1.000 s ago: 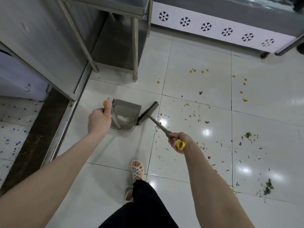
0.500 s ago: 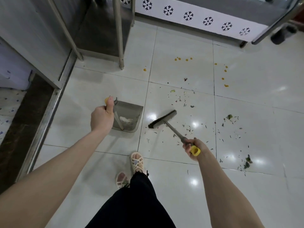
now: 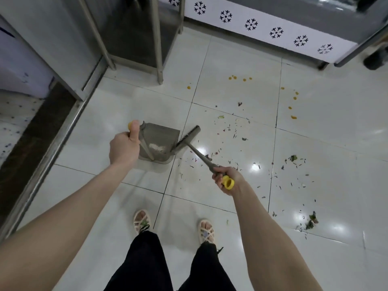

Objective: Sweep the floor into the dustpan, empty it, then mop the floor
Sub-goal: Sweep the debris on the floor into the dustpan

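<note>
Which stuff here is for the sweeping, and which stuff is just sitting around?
For the job:
- dustpan, held by the left hand
- broom, held by the right hand
- green scraps and yellow blobs on the floor

Just there:
- steel table leg
- snowflake panel

Top ctr: steel table leg [image 3: 157, 49] upright, dark lower shelf [image 3: 134, 28] behind it. Left: steel cabinet side [image 3: 52, 38]; steel rail [image 3: 63, 137] runs diag. below it, dark threshold strip [image 3: 31, 139] just beside, speckled tiles [image 3: 10, 114] beyond. Top rt: white panel [image 3: 262, 24] w/ row of black snowflake motifs; dark object [image 3: 375, 59] at rt edge, unclear.
</note>
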Demonstrator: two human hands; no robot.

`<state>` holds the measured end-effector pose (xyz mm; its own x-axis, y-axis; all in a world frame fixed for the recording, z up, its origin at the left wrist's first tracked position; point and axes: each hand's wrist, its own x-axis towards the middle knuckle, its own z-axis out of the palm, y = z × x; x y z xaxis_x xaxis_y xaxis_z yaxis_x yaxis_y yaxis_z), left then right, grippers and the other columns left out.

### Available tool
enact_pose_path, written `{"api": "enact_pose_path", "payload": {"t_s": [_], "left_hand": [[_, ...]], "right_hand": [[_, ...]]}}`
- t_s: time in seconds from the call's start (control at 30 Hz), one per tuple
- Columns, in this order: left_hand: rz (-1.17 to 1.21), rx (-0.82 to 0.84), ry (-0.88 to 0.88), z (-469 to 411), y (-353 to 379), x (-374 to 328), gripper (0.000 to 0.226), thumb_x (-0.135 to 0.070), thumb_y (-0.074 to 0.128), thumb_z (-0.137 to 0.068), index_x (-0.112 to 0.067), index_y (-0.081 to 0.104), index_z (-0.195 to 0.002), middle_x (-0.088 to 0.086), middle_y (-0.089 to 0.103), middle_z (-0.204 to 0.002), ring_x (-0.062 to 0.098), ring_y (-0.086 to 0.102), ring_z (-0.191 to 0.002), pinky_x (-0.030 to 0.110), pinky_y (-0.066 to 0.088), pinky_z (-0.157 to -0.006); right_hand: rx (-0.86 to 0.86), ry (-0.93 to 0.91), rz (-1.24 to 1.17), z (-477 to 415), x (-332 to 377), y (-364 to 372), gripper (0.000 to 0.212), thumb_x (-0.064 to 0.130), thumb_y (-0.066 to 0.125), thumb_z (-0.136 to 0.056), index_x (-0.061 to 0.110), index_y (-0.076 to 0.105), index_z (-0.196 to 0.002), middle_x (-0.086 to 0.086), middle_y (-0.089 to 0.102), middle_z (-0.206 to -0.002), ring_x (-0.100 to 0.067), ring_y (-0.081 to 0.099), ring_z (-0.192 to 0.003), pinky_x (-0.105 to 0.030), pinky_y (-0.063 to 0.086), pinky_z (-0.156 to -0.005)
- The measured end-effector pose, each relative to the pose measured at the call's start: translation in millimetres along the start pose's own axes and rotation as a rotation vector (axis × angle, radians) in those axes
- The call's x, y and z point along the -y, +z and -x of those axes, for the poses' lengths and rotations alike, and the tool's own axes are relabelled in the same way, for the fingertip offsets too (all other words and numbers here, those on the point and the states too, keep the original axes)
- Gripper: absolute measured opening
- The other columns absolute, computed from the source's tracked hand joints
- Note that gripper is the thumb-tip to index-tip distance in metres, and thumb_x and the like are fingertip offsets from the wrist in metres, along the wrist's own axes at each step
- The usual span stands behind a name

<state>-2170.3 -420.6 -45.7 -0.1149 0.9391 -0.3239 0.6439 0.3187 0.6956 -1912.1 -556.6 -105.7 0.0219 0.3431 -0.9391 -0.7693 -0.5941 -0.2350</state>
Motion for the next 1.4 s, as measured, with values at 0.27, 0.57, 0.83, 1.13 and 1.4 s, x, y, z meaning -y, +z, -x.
{"api": "enact_pose_path", "payload": {"t_s": [0.27, 0.57, 0.83, 1.13, 1.4], "left_hand": [[0.034, -0.152, -0.1, 72.6, 62.7, -22.6, 0.086, -0.088, 0.019, -0.072, -0.009, 0.053, -0.062, 0.027, 0.064, -0.078, 0.047, 0.063, -0.083, 0.054, 0.055, -0.075], [0.084, -0.221, -0.176, 135.4, 102.7, -20.2, 0.097, -0.084, 0.018, -0.071, 0.003, 0.058, -0.073, 0.028, 0.064, -0.079, 0.045, 0.062, -0.08, 0.055, 0.055, -0.076], [0.144, -0.185, -0.213, 172.7, 103.0, -6.4, 0.104, -0.086, 0.016, -0.07, 0.01, 0.056, -0.078, 0.021, 0.056, -0.068, 0.041, 0.059, -0.072, 0.052, 0.052, -0.073], [0.186, -0.203, -0.168, 209.4, 66.6, 26.6, 0.096, -0.089, 0.016, -0.066, 0.0, 0.05, -0.067, 0.016, 0.051, -0.066, 0.032, 0.049, -0.066, 0.051, 0.052, -0.07], [0.218, -0.266, -0.199, 228.6, 31.2, 58.6, 0.076, -0.077, 0.025, -0.083, -0.008, 0.047, -0.058, 0.008, 0.049, -0.059, 0.03, 0.047, -0.062, 0.048, 0.052, -0.067]], "right_hand": [[0.029, 0.096, 0.21, -8.8, 21.3, -109.7, 0.005, 0.004, 0.052, -0.093, 0.005, 0.052, -0.088, -0.007, 0.045, -0.069, -0.005, 0.042, -0.031, -0.013, 0.038, -0.029], [-0.069, 0.091, 0.192, 24.3, 39.3, -202.9, 0.009, 0.003, 0.055, -0.092, 0.005, 0.055, -0.083, -0.009, 0.049, -0.07, -0.004, 0.041, -0.029, -0.013, 0.037, -0.028], [-0.083, 0.052, 0.067, 49.3, 33.7, -218.6, 0.007, 0.004, 0.05, -0.094, 0.007, 0.052, -0.088, -0.007, 0.045, -0.068, -0.003, 0.041, -0.03, -0.008, 0.037, -0.031], [0.023, 0.01, 0.191, 71.8, -14.7, -192.3, 0.017, 0.002, 0.048, -0.095, 0.012, 0.047, -0.081, -0.008, 0.044, -0.069, -0.004, 0.04, -0.031, -0.011, 0.034, -0.028], [0.102, 0.051, 0.273, 62.5, -61.9, -149.5, 0.018, -0.001, 0.046, -0.094, 0.01, 0.043, -0.08, -0.007, 0.042, -0.069, -0.004, 0.039, -0.03, -0.011, 0.035, -0.028]]}}
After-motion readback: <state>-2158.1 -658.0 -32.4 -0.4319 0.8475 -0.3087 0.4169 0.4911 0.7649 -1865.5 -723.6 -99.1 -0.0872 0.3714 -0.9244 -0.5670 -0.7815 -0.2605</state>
